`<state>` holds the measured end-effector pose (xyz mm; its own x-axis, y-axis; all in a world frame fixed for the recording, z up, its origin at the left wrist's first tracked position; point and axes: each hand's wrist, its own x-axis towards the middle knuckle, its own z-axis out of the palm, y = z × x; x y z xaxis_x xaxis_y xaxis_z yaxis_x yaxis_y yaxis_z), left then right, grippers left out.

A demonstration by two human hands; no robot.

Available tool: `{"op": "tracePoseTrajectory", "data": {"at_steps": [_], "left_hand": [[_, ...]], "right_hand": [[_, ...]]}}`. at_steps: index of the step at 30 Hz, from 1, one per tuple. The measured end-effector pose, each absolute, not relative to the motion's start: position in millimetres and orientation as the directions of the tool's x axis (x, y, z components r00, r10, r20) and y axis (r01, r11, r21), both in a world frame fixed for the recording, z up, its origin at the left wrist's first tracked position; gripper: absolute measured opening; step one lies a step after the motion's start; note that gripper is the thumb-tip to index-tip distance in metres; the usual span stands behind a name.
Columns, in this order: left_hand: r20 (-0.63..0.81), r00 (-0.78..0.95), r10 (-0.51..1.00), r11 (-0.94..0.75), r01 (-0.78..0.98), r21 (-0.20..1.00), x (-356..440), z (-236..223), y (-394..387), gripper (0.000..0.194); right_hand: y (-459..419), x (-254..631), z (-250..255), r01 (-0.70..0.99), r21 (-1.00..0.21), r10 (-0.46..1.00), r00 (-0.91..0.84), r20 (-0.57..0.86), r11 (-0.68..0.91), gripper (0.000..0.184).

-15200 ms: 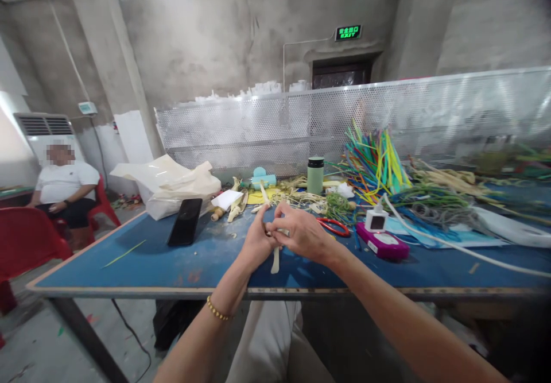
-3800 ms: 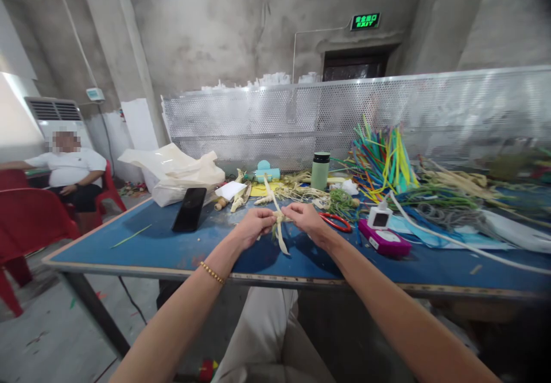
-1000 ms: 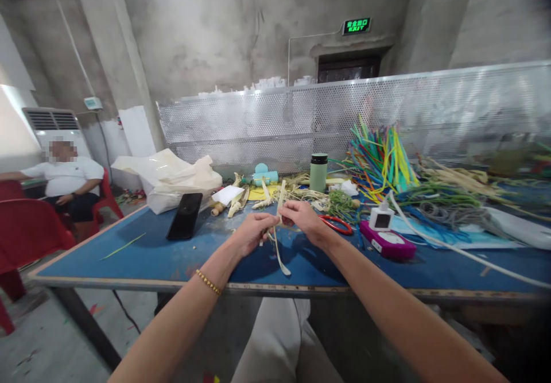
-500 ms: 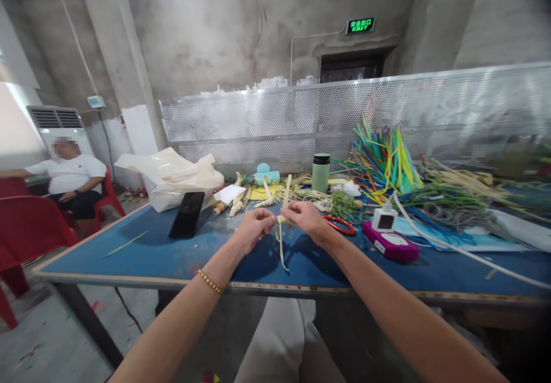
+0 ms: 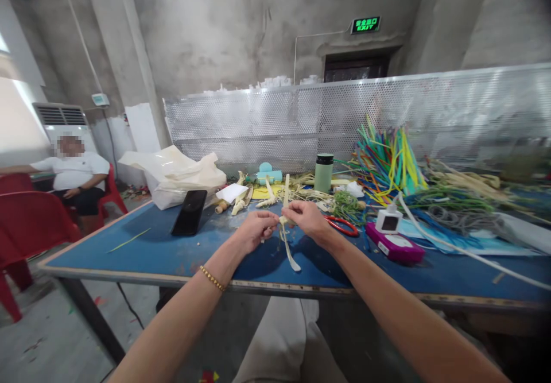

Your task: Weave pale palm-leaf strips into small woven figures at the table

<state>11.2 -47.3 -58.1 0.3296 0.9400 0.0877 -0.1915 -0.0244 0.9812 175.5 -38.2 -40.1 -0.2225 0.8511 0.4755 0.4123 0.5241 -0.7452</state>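
Above the front of the blue table, both my hands meet at a pale, flat plant-fibre strip (image 5: pixel 287 246) with a small knot or fold between the fingertips. One end sticks up past my right fingers, and the other hangs toward the table edge. My left hand (image 5: pixel 257 228), with a gold beaded bracelet at the wrist, is closed in a pinch at the strip's left side. My right hand (image 5: pixel 306 217) pinches it from the right. The exact fold is partly hidden by my fingers. Red-handled scissors (image 5: pixel 342 226) lie just right of my right hand.
A black phone (image 5: pixel 188 213) and a white plastic bag (image 5: pixel 176 170) are at left. Behind stand a green bottle (image 5: pixel 323 173) and folded fibre pieces (image 5: pixel 267 192). At right are a purple box (image 5: pixel 395 243), a white cable and colourful strips (image 5: pixel 387 165). A person sits far left.
The hanging end of the strip has swung to the right and turned its flat side. My hands stay pinched at the fold, and the view has shifted slightly.
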Motion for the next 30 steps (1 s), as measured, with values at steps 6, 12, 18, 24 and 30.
{"op": "tracePoseTrajectory", "data": {"at_steps": [6, 12, 18, 24, 30], "left_hand": [[0.123, 0.38, 0.917, -0.042, -0.216, 0.976, 11.8, -57.2, -50.4, 0.011], [0.15, 0.418, 0.896, -0.064, -0.214, 0.975, 10.9, -57.3, -51.1, 0.019], [0.154, 0.386, 0.91, -0.084, -0.19, 0.978, 11.9, -57.8, -50.4, 0.017], [0.176, 0.472, 0.864, -0.075, -0.225, 0.972, 13.9, -51.4, -58.3, 0.012], [0.207, 0.513, 0.833, -0.117, -0.203, 0.972, 12.4, -52.0, -59.7, 0.027]], "right_hand": [[-45.1, 173.6, -34.0, 0.395, -0.749, 0.846, -0.201, 0.494, 0.531, 0.026], [-46.5, 173.9, -34.6, 0.36, -0.755, 0.835, -0.177, 0.52, 0.547, 0.024], [-48.7, 175.8, -34.7, 0.377, -0.742, 0.828, -0.161, 0.537, 0.554, 0.026], [-44.6, 176.8, -36.6, 0.386, -0.697, 0.792, -0.189, 0.581, 0.604, 0.028], [-44.8, 175.6, -36.5, 0.34, -0.727, 0.802, -0.245, 0.545, 0.597, 0.03]]}}
